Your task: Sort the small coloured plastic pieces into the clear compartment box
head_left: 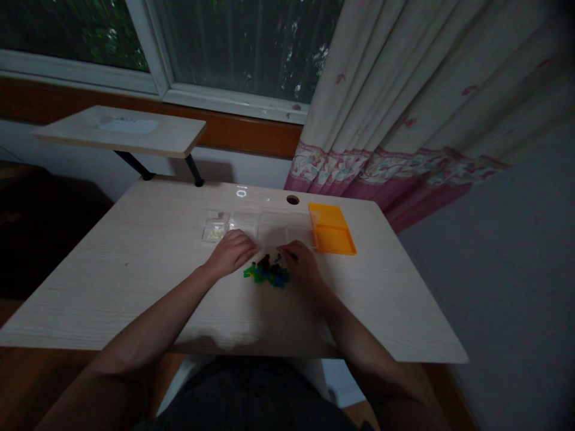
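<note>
A small heap of green, blue, dark and a few yellow plastic pieces [268, 274] lies on the table between my hands. My left hand [232, 252] is at the heap's upper left, fingers drawn together; whatever is in them is too small to make out. On the other side, my right hand [300, 260] is closed in a pinch at the heap's upper right. A tiny dark thing shows near its fingertips, but its kind is unclear. Beyond the hands stands a row of clear plastic boxes [272, 219]. The leftmost clear box [207, 234] has small pale pieces in it.
An open orange case [333, 230] lies right of the clear boxes. Behind them is a round cable hole [293, 200] in the table [386, 299]. A raised shelf [175, 133] on black legs stands at the back left. A curtain [359, 131] hangs behind the right side.
</note>
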Demonstrator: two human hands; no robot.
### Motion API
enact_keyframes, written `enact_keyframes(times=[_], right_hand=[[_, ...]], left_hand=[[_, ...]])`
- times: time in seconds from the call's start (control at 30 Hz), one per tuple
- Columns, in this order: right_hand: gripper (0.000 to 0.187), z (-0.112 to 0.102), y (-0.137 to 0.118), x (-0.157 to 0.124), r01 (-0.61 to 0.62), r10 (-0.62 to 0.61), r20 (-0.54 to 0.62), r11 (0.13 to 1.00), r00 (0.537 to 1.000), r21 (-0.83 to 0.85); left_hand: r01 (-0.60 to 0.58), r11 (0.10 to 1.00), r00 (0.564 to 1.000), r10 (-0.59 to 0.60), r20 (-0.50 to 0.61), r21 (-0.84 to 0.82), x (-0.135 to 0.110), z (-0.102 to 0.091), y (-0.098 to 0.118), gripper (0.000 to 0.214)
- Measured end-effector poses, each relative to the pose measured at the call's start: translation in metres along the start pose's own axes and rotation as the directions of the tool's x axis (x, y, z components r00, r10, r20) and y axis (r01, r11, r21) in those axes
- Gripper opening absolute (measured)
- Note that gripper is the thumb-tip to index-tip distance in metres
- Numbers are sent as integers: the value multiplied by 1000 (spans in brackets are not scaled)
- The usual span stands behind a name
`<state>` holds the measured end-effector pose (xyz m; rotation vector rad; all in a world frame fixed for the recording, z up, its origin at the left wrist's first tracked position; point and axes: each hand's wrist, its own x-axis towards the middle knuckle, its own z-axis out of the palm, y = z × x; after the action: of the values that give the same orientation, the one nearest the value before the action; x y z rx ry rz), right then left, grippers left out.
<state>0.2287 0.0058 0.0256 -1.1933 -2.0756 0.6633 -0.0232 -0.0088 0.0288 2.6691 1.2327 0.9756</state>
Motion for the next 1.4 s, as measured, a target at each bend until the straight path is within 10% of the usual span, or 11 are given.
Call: enact_keyframes(times=[0.53,1.4], right_hand=[[27,-5,17,-1,57,32,186,889,982,-454],[19,6,19,0,88,-43,119,910,992,-406]], left_hand=[[399,904,831,-285,-477,155,-26,-27,-74,33],[451,886,801,-347,-487,111,-31,-29,-84,38]])
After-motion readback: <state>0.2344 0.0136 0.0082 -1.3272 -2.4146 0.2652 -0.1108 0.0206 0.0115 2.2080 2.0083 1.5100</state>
